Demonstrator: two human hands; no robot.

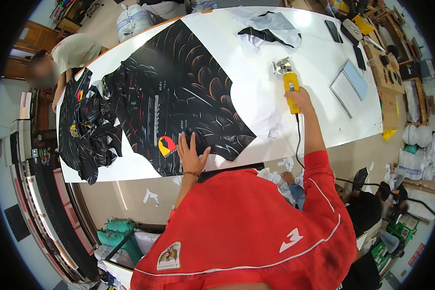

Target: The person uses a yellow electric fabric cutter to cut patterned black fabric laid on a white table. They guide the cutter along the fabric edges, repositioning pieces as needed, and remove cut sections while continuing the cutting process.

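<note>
Head | left hand [192,157] spread on fabric [188,96] | right hand [302,99] grips cutter [290,81] | white sack [133,23], contents hidden

The cutter [290,81] looks plastic and shiny metal, the tabletop [326,118] glossy.

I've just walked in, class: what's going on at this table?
A person in red has the left hand spread on black patterned fabric laid out over the white table. The right hand grips a yellow corded cutter, off to the right and apart from that fabric. At the left end, another person leans in beside a crumpled black pile.
</note>
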